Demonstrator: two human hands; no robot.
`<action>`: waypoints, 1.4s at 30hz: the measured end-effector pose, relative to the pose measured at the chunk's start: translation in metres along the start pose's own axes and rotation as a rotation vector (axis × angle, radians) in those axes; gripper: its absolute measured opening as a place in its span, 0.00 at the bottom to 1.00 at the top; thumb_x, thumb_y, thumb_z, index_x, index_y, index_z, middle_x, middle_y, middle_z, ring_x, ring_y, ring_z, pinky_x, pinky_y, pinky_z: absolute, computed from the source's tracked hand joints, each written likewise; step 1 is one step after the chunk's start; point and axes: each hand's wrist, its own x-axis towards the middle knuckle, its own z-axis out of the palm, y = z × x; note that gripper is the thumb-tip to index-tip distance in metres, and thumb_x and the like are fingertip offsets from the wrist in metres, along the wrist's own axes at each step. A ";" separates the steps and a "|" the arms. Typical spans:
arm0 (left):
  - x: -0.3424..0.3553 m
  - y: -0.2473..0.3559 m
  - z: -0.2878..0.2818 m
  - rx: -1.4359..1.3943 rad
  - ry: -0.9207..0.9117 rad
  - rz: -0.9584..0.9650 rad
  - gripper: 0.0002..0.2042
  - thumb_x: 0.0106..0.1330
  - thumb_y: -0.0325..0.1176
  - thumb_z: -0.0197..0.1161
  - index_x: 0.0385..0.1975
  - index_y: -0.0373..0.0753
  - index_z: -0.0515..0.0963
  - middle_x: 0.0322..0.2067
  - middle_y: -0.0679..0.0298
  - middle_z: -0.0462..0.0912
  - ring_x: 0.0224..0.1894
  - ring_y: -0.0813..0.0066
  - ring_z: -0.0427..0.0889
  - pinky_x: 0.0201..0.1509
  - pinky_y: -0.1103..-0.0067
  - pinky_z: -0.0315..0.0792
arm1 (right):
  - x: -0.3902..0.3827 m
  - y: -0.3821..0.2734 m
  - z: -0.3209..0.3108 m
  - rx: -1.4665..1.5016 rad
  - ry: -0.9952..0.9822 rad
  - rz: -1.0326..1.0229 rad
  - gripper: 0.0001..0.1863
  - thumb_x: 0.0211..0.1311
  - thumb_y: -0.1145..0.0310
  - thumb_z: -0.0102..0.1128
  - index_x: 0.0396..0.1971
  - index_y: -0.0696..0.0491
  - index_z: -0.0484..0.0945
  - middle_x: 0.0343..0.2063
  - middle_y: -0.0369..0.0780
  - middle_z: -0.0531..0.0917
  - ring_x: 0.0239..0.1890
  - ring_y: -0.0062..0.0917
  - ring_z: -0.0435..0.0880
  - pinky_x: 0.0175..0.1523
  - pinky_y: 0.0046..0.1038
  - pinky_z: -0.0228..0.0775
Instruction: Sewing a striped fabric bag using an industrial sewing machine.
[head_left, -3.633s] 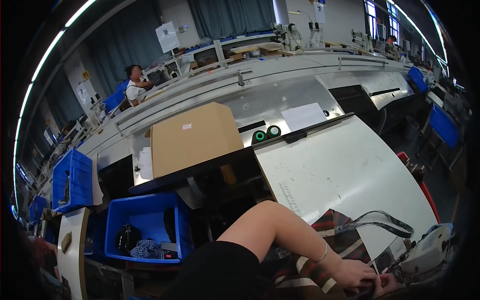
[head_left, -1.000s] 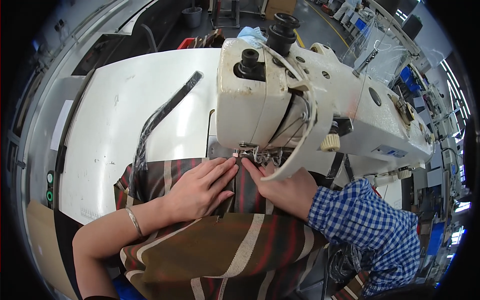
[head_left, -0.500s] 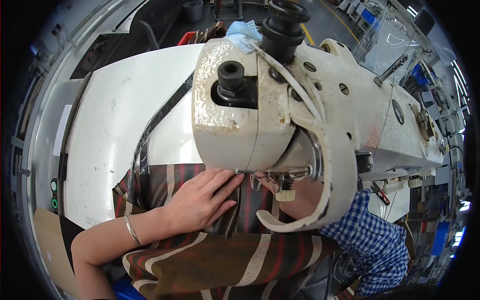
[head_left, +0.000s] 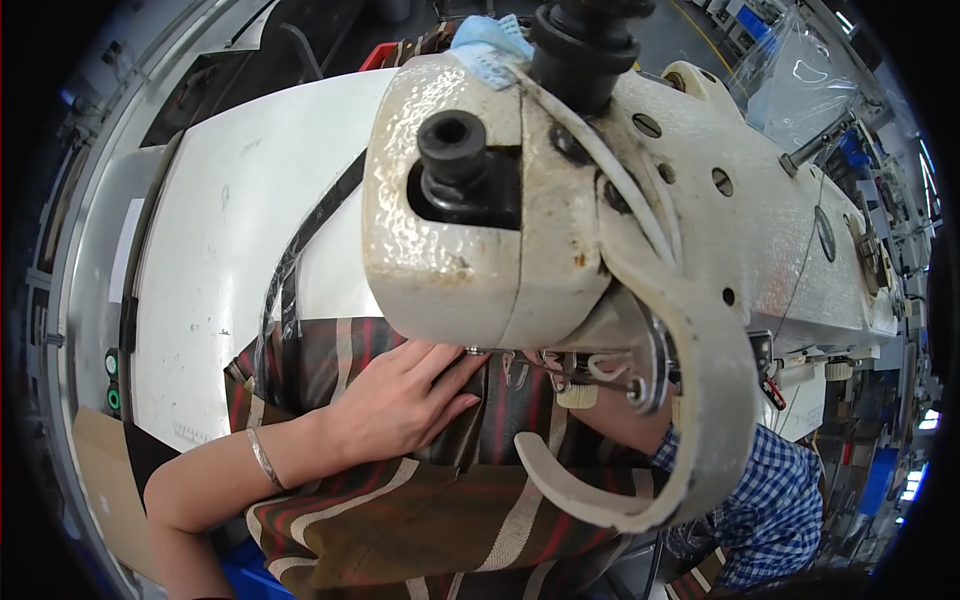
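A striped brown, red and cream fabric (head_left: 400, 520) lies under the head of a cream sewing machine (head_left: 440, 290) and hangs over the near edge. My left hand (head_left: 400, 400) rests on the fabric with its fingers stretched out, fingertips close to the metal parts under the machine head. On that wrist is a silver bangle (head_left: 262, 458). My right hand (head_left: 600, 412) reaches in from the right, in a blue checked sleeve (head_left: 770, 505). Machine parts and a curved cream lever (head_left: 715, 400) hide its fingers. Where the needle meets the fabric cannot be made out.
The white machine table (head_left: 230, 250) spreads to the left, with a black strip (head_left: 320, 220) across it. A blue cloth (head_left: 490, 50) sits on top of the machine. A cardboard piece (head_left: 105, 480) stands at the left, and a red-handled tool (head_left: 772, 393) lies right of the machine.
The machine head now looks larger, and the curved lever reaches lower and farther right, covering more of the right sleeve and forearm. My left hand has hardly moved on the fabric.
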 end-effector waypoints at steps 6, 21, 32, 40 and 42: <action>-0.001 -0.002 0.004 -0.017 0.107 0.022 0.19 0.62 0.35 0.61 0.47 0.26 0.75 0.47 0.52 0.71 0.50 0.57 0.72 0.54 0.69 0.69 | -0.014 -0.001 0.002 0.151 0.202 -0.188 0.14 0.61 0.64 0.57 0.44 0.52 0.80 0.34 0.42 0.84 0.37 0.32 0.84 0.43 0.31 0.75; 0.006 -0.004 0.009 0.025 0.132 0.038 0.14 0.63 0.36 0.60 0.39 0.30 0.75 0.39 0.56 0.72 0.43 0.60 0.74 0.45 0.70 0.72 | 0.004 -0.003 0.000 -0.550 0.303 -0.287 0.13 0.64 0.60 0.55 0.32 0.56 0.79 0.32 0.45 0.84 0.34 0.37 0.82 0.44 0.44 0.70; 0.005 -0.002 0.007 -0.020 0.142 0.005 0.15 0.63 0.36 0.60 0.42 0.30 0.75 0.39 0.55 0.73 0.44 0.57 0.74 0.48 0.69 0.72 | 0.005 0.000 0.004 -0.482 0.237 -0.256 0.13 0.64 0.60 0.55 0.35 0.55 0.79 0.33 0.45 0.83 0.34 0.37 0.82 0.43 0.42 0.71; 0.004 -0.004 0.009 -0.026 0.129 -0.010 0.16 0.63 0.36 0.59 0.44 0.29 0.74 0.41 0.54 0.72 0.46 0.57 0.73 0.51 0.69 0.71 | 0.006 -0.002 0.000 -0.452 0.207 -0.228 0.12 0.64 0.60 0.55 0.37 0.54 0.79 0.34 0.44 0.83 0.35 0.37 0.82 0.43 0.41 0.72; 0.005 -0.003 0.007 -0.026 0.133 -0.012 0.17 0.63 0.36 0.59 0.45 0.29 0.74 0.42 0.53 0.72 0.47 0.57 0.73 0.51 0.69 0.71 | 0.004 -0.003 -0.002 -0.446 0.198 -0.219 0.12 0.64 0.60 0.55 0.37 0.54 0.79 0.34 0.44 0.83 0.35 0.38 0.82 0.43 0.40 0.72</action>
